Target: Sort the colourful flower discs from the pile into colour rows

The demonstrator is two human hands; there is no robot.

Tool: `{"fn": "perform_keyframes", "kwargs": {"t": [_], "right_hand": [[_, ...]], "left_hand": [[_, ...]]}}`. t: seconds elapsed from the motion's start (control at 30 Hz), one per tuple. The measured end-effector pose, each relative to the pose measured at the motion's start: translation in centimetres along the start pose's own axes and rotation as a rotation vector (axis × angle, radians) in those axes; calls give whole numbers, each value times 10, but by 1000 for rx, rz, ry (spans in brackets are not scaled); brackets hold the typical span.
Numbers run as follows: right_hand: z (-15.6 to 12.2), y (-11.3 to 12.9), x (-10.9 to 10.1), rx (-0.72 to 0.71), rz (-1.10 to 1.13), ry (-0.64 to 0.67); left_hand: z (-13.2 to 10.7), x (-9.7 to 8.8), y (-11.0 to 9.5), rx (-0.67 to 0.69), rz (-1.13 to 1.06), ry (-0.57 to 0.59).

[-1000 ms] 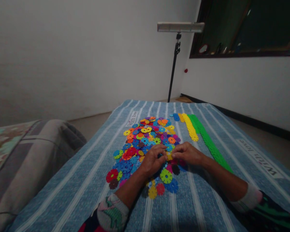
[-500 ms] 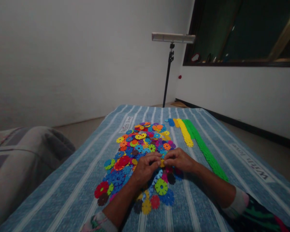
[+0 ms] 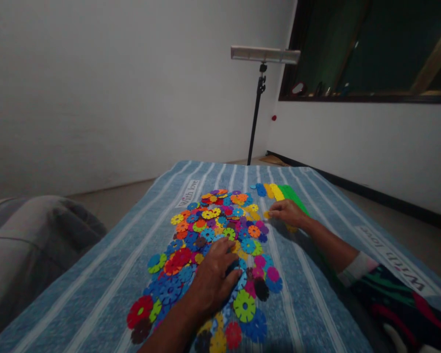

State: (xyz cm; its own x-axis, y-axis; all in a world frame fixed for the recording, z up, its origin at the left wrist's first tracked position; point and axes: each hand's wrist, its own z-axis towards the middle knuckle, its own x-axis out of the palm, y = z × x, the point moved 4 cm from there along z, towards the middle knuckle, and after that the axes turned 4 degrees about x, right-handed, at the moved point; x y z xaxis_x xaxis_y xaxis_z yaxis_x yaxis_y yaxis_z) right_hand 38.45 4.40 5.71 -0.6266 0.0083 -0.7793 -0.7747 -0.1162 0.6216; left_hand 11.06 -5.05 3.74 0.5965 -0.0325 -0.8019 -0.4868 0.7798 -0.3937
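Note:
My right hand (image 3: 288, 214) pinches a golden-yellow notched plastic disc (image 3: 267, 214) between thumb and fingertips, just right of the pile. Behind that hand runs a yellow row of discs (image 3: 277, 192), partly covered by it. My left hand (image 3: 215, 277) rests on the heap of mixed-colour discs (image 3: 207, 234), its fingers apart. Another golden-yellow disc (image 3: 236, 246) lies by its fingertips; whether they touch it I cannot tell. Close to the left thumb is a lime-green disc (image 3: 244, 306).
A green row of discs (image 3: 293, 196) runs along the right, partly hidden by my forearm. Short orange (image 3: 269, 191) and blue (image 3: 260, 189) rows lie at the far end. Everything sits on a striped blue cloth (image 3: 106, 274). A lamp stand (image 3: 255, 117) rises beyond it.
My right hand has moved away from the left, forward and right towards the yellow row, carrying a golden-yellow disc. The left hand has opened and come slightly nearer over the heap.

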Motion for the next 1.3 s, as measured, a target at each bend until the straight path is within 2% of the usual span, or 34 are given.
{"fn": "perform_keyframes", "kwargs": {"t": [0.17, 0.37, 0.67, 0.87, 1.1, 1.3], "right_hand": [[36, -32, -27, 64, -305, -81], [68, -41, -36, 143, -561, -85], [99, -51, -32, 221, -634, -44], [104, -54, -30, 242, -652, -4], [107, -57, -29, 258, -656, -10], [105, -60, -31, 267, -659, -43]], "left_hand": [[-4, 2, -1, 12, 78, 79], [-10, 7, 3, 53, 114, 11], [-23, 22, 17, 76, 151, -79], [-22, 16, 15, 65, 160, -52], [-22, 14, 11, 53, 181, -94], [-20, 10, 14, 126, 224, -48]]}}
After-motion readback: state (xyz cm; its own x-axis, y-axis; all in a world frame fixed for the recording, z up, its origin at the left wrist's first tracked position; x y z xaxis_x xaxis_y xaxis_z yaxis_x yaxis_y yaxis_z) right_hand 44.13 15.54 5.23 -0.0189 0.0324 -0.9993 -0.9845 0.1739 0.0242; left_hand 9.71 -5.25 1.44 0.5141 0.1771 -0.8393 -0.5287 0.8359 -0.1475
